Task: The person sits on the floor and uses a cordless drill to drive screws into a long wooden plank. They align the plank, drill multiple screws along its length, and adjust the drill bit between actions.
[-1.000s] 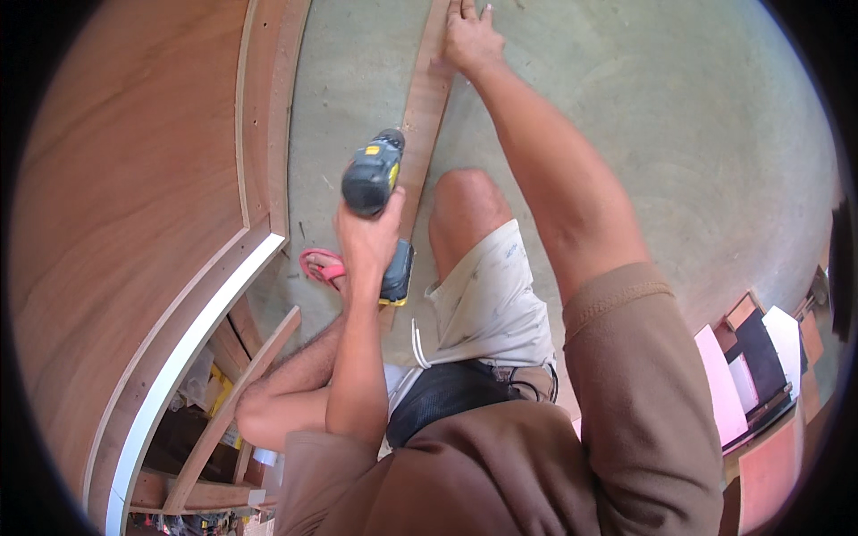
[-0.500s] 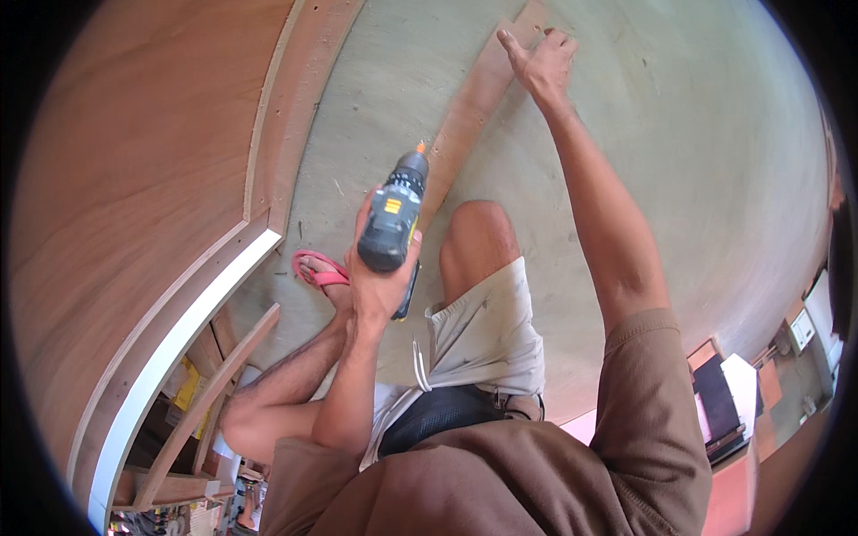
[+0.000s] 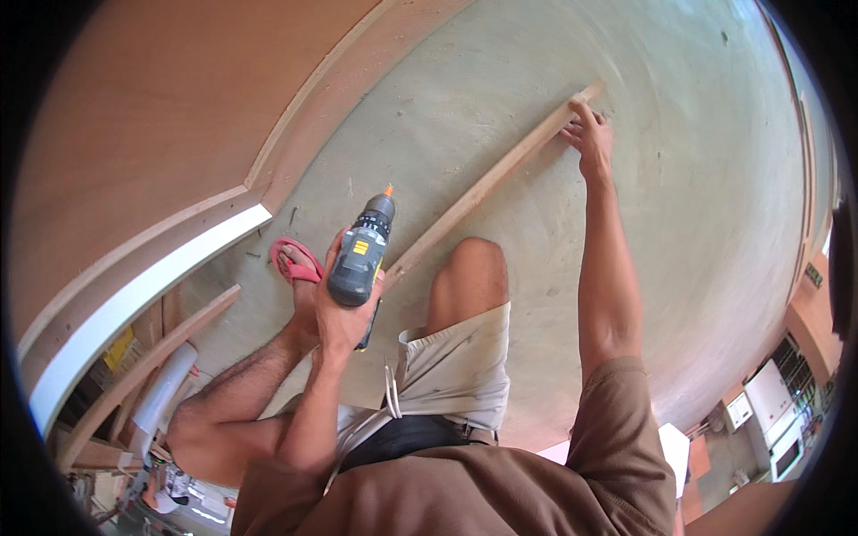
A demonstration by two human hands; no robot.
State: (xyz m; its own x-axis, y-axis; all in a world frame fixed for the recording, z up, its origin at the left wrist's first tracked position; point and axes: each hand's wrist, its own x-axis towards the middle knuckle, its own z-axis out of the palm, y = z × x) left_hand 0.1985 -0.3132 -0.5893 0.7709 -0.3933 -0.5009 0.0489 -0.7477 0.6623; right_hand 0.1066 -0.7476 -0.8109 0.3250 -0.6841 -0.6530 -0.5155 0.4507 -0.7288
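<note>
My left hand (image 3: pixel 342 320) is wrapped round the grip of a grey and black cordless drill (image 3: pixel 360 255). The drill has yellow marks, and an orange-tipped bit points forward from its chuck. In front of me a long, narrow wooden board (image 3: pixel 487 183) slants across the floor from beside the drill to the far right, its thin edge showing upward. Close to its far end, my right hand (image 3: pixel 590 141) pinches the board, thumb on the near edge and fingers at its right side. The board's near end is partly hidden behind my left hand and the drill.
A large wooden panel with a raised frame (image 3: pixel 255 174) stands at the left, a white strip (image 3: pixel 152 286) along its near edge. Below it are a loose wooden slat (image 3: pixel 147 384) and a clear roll (image 3: pixel 165 386). My foot in a pink flip-flop (image 3: pixel 298 259) rests near the frame's corner.
The board has gone from lying with its broad face up to standing on edge, its far end further right. My right hand has closed on it; my left hand still holds the drill.
</note>
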